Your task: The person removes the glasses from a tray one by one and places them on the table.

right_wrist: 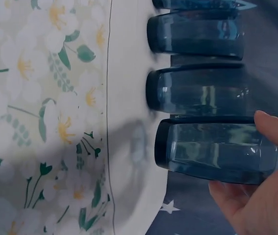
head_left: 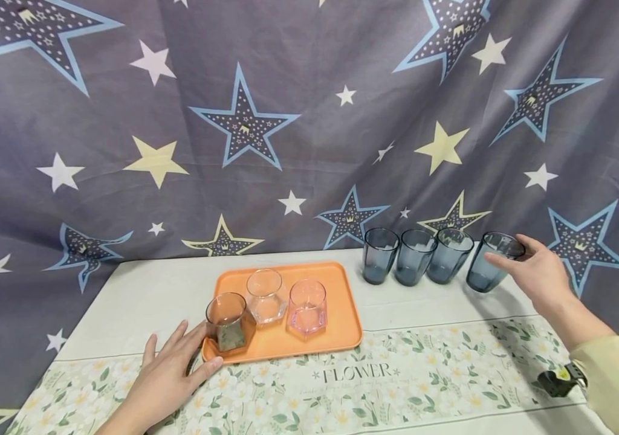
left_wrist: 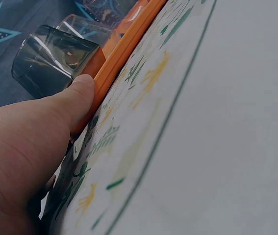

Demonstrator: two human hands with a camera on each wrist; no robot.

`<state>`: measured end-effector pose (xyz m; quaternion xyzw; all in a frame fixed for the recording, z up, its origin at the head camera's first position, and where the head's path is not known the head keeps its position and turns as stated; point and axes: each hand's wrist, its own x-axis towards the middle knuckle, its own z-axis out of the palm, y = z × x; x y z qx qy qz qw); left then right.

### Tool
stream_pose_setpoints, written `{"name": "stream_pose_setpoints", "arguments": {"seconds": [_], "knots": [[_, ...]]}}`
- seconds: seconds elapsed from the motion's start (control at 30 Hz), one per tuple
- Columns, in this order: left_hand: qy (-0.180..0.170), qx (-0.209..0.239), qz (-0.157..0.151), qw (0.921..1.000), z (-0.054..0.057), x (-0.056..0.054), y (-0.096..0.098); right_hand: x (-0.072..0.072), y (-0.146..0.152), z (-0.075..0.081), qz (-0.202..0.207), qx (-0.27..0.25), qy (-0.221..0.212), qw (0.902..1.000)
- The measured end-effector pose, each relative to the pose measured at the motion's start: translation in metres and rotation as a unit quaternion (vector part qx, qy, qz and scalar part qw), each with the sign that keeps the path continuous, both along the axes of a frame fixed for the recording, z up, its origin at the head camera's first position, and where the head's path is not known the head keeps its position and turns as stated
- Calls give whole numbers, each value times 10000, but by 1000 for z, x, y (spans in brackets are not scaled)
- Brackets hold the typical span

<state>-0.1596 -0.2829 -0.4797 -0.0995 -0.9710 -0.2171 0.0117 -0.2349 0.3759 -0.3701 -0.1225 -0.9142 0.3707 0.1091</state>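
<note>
My right hand (head_left: 546, 275) grips a blue-tinted glass tumbler (head_left: 486, 269) near its rim, at the right end of a row. In the right wrist view, thumb and fingers lie on either side of this tumbler (right_wrist: 212, 152); whether its base touches the table is hard to tell. My left hand (head_left: 170, 368) lies spread at the front left corner of an orange tray (head_left: 342, 338). Its thumb touches the tray rim in the left wrist view. Closest to that hand on the tray is a smoky grey glass (head_left: 228, 323), beside a clear glass (head_left: 266, 296) and a pink glass (head_left: 307, 305).
Three more blue tumblers, including a left one (head_left: 379, 257), stand close together between the tray and the right hand. A floral runner (head_left: 375, 386) crosses the white table (head_left: 162, 284). Behind hangs a grey star-patterned curtain (head_left: 309, 163).
</note>
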Motion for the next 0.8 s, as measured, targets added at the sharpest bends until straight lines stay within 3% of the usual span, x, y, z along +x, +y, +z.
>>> {"name": "stream_pose_setpoints", "arguments": {"seconds": [0.4, 0.8], "knots": [[-67, 0, 40, 10000, 0, -1, 1, -22, 1, -20, -330, -345, 107, 9988], [44, -30, 28, 10000, -2, -1, 1, -30, 1, -24, -339, -233, 22, 9992]]}}
